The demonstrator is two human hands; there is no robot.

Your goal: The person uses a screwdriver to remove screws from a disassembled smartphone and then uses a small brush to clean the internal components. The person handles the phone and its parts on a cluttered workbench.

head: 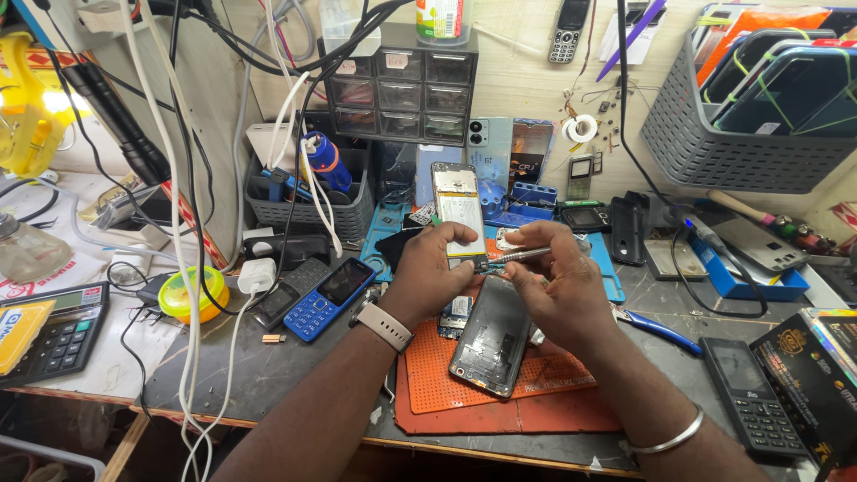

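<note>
Our left hand (428, 268) grips the opened phone (461, 214), tilted up above the surface (268, 375), while our right hand (558, 286) pinches tweezers (522, 255) whose tip meets the phone's lower edge. We'd judge it best to brace both wrists and keep the tip light (parts there look tiny). Below lies a phone frame (491, 335) on the orange mat (553, 402).

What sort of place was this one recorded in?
Most likely a phone repair bench: an opened phone held in the left hand, spare handsets in a grey basket, and small parts drawers.
</note>
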